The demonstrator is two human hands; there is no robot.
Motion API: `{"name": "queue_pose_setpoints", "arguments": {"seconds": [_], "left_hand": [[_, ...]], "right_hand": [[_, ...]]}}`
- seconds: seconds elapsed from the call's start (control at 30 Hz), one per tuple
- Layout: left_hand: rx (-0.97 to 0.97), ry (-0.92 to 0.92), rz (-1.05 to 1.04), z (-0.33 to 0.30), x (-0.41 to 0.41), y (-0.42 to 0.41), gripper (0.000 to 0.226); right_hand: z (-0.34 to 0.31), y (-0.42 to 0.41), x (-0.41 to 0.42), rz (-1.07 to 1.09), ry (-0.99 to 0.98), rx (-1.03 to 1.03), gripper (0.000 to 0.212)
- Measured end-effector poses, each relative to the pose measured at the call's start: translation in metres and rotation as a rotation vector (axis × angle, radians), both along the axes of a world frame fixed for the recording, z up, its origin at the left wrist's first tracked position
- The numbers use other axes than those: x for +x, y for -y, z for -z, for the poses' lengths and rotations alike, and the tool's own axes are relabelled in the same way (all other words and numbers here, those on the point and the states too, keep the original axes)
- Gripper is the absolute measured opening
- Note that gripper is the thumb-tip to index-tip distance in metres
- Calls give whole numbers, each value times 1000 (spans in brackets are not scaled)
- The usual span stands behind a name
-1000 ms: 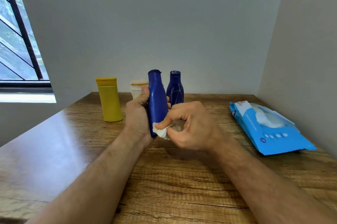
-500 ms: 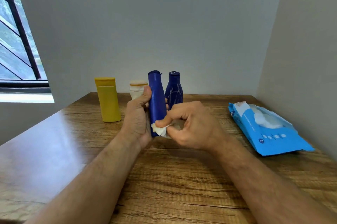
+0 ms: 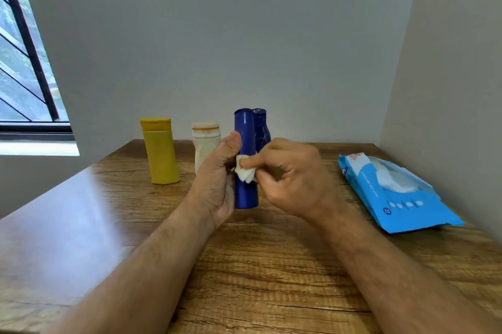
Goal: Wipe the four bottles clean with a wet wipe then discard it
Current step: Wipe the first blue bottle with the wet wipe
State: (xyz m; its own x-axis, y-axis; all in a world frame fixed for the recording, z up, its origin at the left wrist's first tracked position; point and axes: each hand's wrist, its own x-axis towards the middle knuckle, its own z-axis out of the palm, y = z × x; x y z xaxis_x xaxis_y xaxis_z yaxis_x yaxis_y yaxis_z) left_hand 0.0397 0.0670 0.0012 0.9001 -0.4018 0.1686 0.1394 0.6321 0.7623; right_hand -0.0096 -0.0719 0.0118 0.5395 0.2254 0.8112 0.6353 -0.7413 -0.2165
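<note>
Wipe [image 3: 245, 172] has risen to mid-bottle [image 3: 246, 160], pinched in right hand's [image 3: 294, 179] grip; left hand [image 3: 217, 179] clasps bottle.

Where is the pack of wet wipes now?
In the head view the blue pack of wet wipes lies flat on the wooden table, on its right side beside the wall, right of the right hand.

1. Held bottle [image 3: 245, 160]: plain deep blue.
2. Bottle behind it [image 3: 262, 127]: dark blue with fine pale line markings.
3. Bottle at 10 o'clock [image 3: 160, 151]: yellow, cap darker.
4. Squat bottle [image 3: 205, 141]: cream, orange-ringed cap.
5. Wipe [image 3: 244, 172]: off-white.
6. Pack at 3 o'clock [image 3: 394, 198]: bright blue, white dots.
7. Table [image 3: 271, 265]: brown woodgrain.
</note>
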Motion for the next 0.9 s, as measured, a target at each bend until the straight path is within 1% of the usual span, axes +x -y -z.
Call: {"name": "queue_pose_setpoints", "arguments": {"seconds": [0.07,0.13,0.23,0.3,0.37,0.43,0.47,0.5,0.57,0.67,0.73,0.8,0.9], "left_hand": [[-11,-14,-5,-2,1,-2,43],[4,-22,-18,-2,1,-3,45],[27,-1,-9,1,2,-2,57],[68,-2,-18,2,1,0,59],[120,23,-22,1,0,3,52],[126,51,-7,1,0,4,41],[118,63,4,1,1,4,41],[110,81,24,2,1,3,45],[112,133,86,3,4,0,59],[163,204,118,5,8,-3,75],[181,230,106,6,10,-3,78],[224,258,95,7,10,-3,79],[357,311,54,9,12,-2,82]], "right_hand": [[1,-1,-1,-37,-63,-93,20],[2,0,-1,-44,-84,-117,20],[2,-1,0,11,-46,-19,18],[0,0,3,72,5,82,18],[-1,2,5,137,22,139,20],[-2,5,6,183,27,155,20],[-2,5,7,197,32,163,20],[-2,5,7,208,40,172,19],[-3,5,6,212,58,172,19],[-3,9,4,112,47,140,17],[-3,14,3,52,22,104,16],[-3,15,3,67,18,104,16],[-5,14,5,145,80,202,18]]}}
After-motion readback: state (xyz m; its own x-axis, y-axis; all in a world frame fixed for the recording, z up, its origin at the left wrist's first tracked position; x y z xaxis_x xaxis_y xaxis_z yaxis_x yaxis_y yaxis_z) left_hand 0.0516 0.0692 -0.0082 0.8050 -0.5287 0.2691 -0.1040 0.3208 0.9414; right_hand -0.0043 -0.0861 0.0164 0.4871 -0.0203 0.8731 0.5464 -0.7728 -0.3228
